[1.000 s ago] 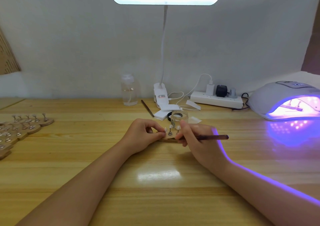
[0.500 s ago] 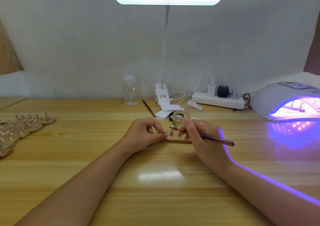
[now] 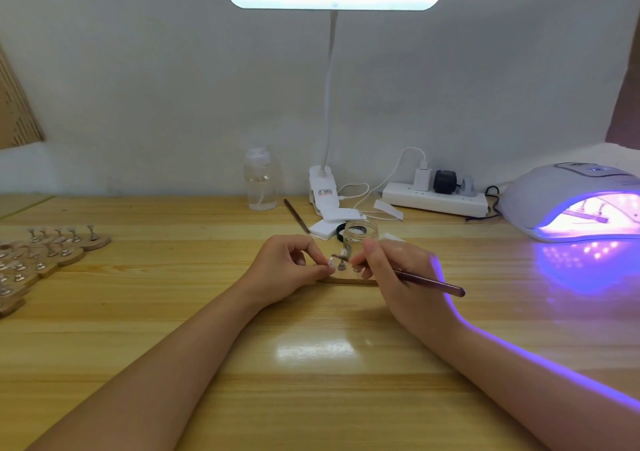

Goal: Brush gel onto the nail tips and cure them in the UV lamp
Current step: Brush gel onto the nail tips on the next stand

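Left hand rests on the counter, fingers pinching the nail tip at the left end of a small wooden holder; grip looks light, exact contact pts too small to confirm. Right hand has fingers curled round the brush, pen-style, bristle end aimed at that tip, handle trailing out to the right. Bristles vs. tip: cannot tell if touching. Open glass jar stands just behind the holder, near the brush path; presumably the gel. UV lamp at far right is lit, w/ another holder inside, well apart from the work. More wooden holders w/ tips sit at far left. Step judged: gel application, curing not yet reached for this holder. Risks: (1) pinching fingers sit right at the tip, so wet gel could smear onto skin or be wiped off; (2) right wrist moving back could knock the jar, given how close it is; (3) violet spill from the lamp reaches the right forearm, so stray light may part-cure gel early; (4) holder is light, may skid if left hand lifts.
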`<state>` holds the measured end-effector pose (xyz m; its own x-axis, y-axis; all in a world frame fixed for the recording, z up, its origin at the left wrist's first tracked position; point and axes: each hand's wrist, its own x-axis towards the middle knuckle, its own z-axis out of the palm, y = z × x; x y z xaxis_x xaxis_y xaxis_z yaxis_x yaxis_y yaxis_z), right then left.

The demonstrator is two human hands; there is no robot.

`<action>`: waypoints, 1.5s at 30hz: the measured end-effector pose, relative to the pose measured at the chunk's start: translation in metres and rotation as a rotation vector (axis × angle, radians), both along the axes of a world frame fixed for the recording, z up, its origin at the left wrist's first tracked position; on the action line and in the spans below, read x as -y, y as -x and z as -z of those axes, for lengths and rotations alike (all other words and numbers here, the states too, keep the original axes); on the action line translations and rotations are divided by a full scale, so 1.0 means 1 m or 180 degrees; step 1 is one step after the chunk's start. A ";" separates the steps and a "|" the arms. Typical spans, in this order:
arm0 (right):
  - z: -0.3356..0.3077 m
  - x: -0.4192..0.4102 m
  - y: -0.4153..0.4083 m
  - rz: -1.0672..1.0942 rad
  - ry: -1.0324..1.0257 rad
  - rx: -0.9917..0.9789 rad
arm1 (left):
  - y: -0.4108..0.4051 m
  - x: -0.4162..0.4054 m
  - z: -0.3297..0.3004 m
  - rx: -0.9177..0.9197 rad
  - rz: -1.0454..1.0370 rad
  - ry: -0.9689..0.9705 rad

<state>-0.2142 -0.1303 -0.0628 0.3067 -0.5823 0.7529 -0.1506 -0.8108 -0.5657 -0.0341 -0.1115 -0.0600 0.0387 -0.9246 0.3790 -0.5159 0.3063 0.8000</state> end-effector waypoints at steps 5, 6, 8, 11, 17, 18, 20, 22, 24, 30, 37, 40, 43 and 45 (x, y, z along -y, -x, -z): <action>0.003 0.000 0.000 -0.0119 -0.0255 0.0076 | 0.000 0.000 0.000 -0.0003 -0.0054 0.0047; 0.004 0.000 0.000 -0.0110 -0.0237 0.0107 | 0.000 0.000 0.001 -0.0007 -0.0053 0.0051; 0.003 0.001 0.000 -0.0017 -0.0110 0.0064 | 0.000 0.001 0.001 -0.0001 -0.0033 0.0041; 0.002 0.001 -0.001 -0.0020 -0.0199 -0.0048 | 0.000 0.000 0.001 -0.0005 -0.0038 0.0020; 0.000 0.000 -0.001 0.0000 -0.0135 0.0041 | 0.000 0.000 0.002 -0.0002 -0.0108 -0.0030; 0.001 0.001 -0.001 0.0006 -0.0122 -0.0029 | 0.001 0.000 0.001 0.0017 -0.0130 -0.0037; 0.003 0.000 -0.001 -0.0041 -0.0358 0.0001 | 0.002 0.000 0.001 0.0036 -0.0170 -0.0045; 0.004 -0.001 0.000 -0.0040 -0.0456 0.0121 | 0.001 0.000 0.001 0.0046 -0.0175 -0.0051; 0.003 0.000 0.000 0.0005 -0.0362 0.0075 | 0.001 0.000 0.000 0.0043 -0.0156 -0.0068; 0.000 -0.002 -0.001 -0.0056 -0.0498 0.0115 | 0.002 0.000 0.000 0.0018 -0.0149 -0.0099; 0.001 -0.002 -0.001 -0.0089 -0.0527 0.0067 | 0.002 -0.001 0.000 0.0025 -0.0154 -0.0113; 0.001 0.000 -0.001 -0.0010 -0.0332 -0.0019 | 0.003 -0.001 -0.001 0.0025 -0.0140 -0.0123; 0.000 -0.001 -0.002 -0.0058 -0.0467 0.0004 | 0.002 -0.001 -0.001 0.0031 -0.0135 -0.0129; 0.000 -0.002 -0.001 -0.0052 -0.0453 0.0046 | 0.002 -0.001 -0.001 0.0043 -0.0133 -0.0131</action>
